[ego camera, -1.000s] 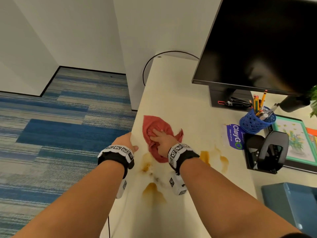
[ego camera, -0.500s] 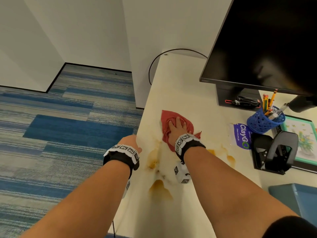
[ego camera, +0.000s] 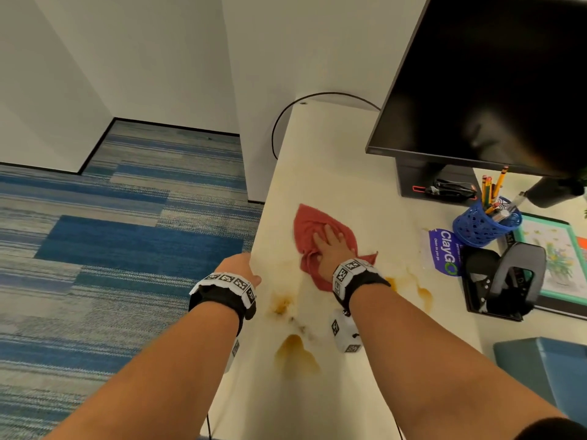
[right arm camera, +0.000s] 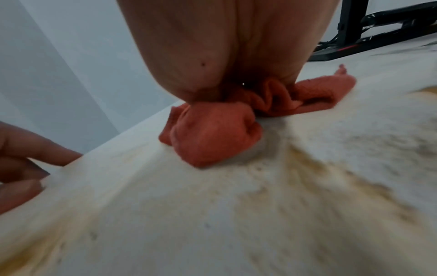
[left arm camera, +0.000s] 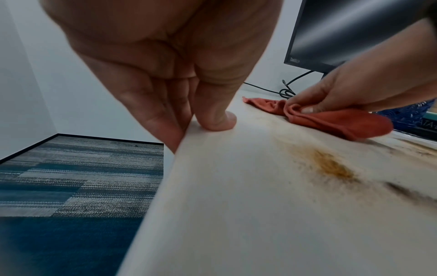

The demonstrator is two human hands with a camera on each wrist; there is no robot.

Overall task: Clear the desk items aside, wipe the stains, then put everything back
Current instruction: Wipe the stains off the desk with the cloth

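A red cloth (ego camera: 309, 223) lies bunched on the cream desk (ego camera: 333, 154), just beyond the brown stains. My right hand (ego camera: 332, 246) presses it down with fingers spread and fairly straight; the cloth (right arm camera: 212, 134) is gathered under the palm. One stain (ego camera: 295, 354) sits near me, a smaller one (ego camera: 281, 306) by the left edge, another (ego camera: 424, 295) right of my wrist. My left hand (ego camera: 241, 265) grips the desk's left edge, thumb (left arm camera: 217, 119) on top and fingers underneath. From the left wrist, the cloth (left arm camera: 343, 123) lies past a stain (left arm camera: 331, 166).
A black monitor (ego camera: 492, 74) stands at the back right. Below it are a blue pencil cup (ego camera: 486, 223), a ClayGo packet (ego camera: 443, 252), a black hole punch (ego camera: 505, 281) and a framed picture (ego camera: 559, 255). A teal box (ego camera: 546, 369) sits near right. Carpet lies beyond the left edge.
My right hand has slid the cloth a little farther away across the desk, and its fingers now point away instead of leftward. The left hand has stayed on the desk edge.
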